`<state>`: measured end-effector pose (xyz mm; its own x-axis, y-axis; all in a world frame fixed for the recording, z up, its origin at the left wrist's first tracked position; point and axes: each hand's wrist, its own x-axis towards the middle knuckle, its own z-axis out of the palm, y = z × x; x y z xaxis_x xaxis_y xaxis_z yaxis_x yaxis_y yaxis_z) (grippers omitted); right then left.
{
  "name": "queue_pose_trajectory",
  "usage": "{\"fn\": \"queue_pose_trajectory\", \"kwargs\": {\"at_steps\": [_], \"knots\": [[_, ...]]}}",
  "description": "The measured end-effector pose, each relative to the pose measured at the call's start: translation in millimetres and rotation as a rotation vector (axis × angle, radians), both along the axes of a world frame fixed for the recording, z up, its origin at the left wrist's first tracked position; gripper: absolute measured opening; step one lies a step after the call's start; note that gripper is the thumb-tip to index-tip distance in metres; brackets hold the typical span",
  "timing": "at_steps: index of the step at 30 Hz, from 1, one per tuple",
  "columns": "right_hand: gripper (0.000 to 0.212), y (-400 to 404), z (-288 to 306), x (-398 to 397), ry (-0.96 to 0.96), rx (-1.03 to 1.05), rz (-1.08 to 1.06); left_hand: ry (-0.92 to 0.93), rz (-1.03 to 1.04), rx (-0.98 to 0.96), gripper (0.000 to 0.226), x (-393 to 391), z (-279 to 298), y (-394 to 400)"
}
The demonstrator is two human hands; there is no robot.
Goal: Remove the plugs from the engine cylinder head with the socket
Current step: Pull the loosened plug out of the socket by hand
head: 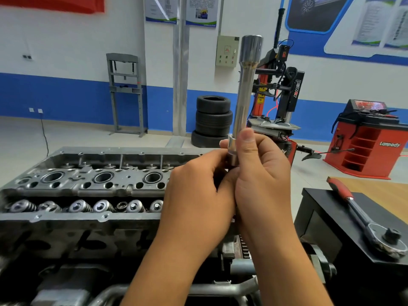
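At frame centre both hands wrap the lower end of a long, polished steel socket (245,93), held upright with its wider cup on top: the right hand (262,173) grasping the shaft, the left hand (198,186) curled around its base. The rough cast-metal cylinder head (88,184), with round bores and coiled valve springs, fills the left, while a red-handled ratchet (364,215) lies on a black box at lower right.

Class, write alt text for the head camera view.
Both hands, left and right, hold a long socket upright above a cylinder head. A ratchet lies on a black box at right.
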<state>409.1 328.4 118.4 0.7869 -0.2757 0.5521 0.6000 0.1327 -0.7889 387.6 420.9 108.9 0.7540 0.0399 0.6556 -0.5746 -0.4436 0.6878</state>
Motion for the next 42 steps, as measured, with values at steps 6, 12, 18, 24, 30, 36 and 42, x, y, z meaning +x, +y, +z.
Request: {"fn": "queue_pose_trajectory", "kwargs": {"at_steps": [6,12,18,24,30,36,42], "knots": [[0.044,1.1,2.3,-2.6,0.015,0.046,0.034,0.012,0.028,0.029,0.019,-0.8,1.2,-1.7],[0.033,-0.8,-0.7,-0.7,-0.007,0.008,0.027,0.032,0.072,0.071,0.025,0.2,0.0,-1.9],[0.047,2.0,1.2,-1.5,-0.002,-0.031,0.002,0.057,0.006,0.062,0.024,-1.1,2.8,-0.6],[0.034,-0.3,1.0,-3.1,0.015,0.075,0.077,0.063,0.067,0.058,0.023,-2.0,-0.3,-1.2],[0.045,0.9,1.7,0.0,0.029,0.018,0.048,0.071,-0.040,0.044,0.024,-0.5,3.3,-0.8],[0.032,-0.5,2.1,-3.9,0.031,0.098,0.105,0.065,-0.005,0.011,0.023,-0.2,0.3,-1.9],[0.028,-0.5,0.9,-2.0,0.019,0.028,0.068,0.050,0.000,0.041,0.024,0.2,0.2,-1.8]]}}
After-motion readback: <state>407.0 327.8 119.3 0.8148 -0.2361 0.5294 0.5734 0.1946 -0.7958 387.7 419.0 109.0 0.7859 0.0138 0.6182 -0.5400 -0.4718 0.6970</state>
